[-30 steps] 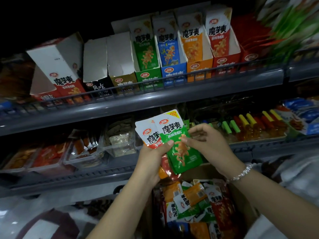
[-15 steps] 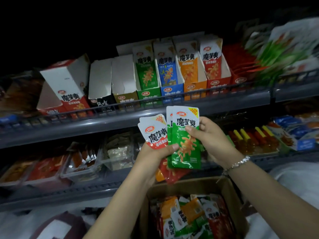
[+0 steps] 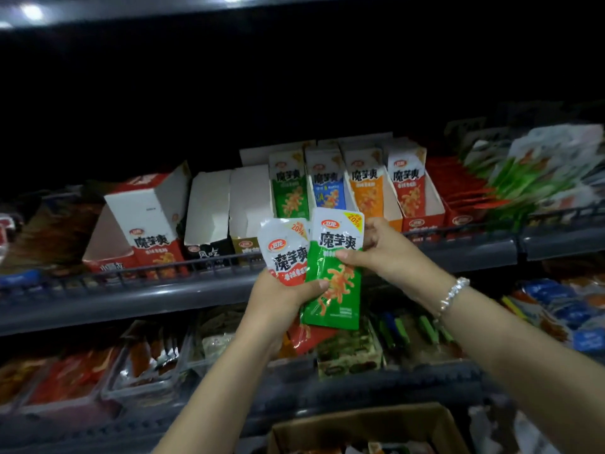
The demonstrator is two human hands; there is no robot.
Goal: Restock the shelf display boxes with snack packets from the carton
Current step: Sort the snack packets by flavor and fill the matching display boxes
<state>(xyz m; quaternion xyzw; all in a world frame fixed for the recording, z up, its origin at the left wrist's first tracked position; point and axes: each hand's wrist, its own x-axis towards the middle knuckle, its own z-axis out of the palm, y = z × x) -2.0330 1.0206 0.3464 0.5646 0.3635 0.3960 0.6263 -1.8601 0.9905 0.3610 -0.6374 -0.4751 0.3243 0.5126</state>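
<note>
- Head view: both hands have risen from low over the carton point(image 3: 360, 427), now only at the bottom edge of the frame, up to the level of the upper shelf rail point(image 3: 196, 290) at centre frame.
- The left hand point(image 3: 278, 299) grips a fanned bundle by its lower part, with the red packet point(image 3: 286, 253) in front.
- The right hand point(image 3: 389, 253) pinches the green packet point(image 3: 335, 273), thumb across its face, fingers behind; it now stands clear of the bundle rather than overlapping it.
- The green display box point(image 3: 288, 185) sits just above and behind the packets, among the blue, orange and red boxes.
- Judgement: sorting is done, and the green packet is ready to go into its matching box.
</note>
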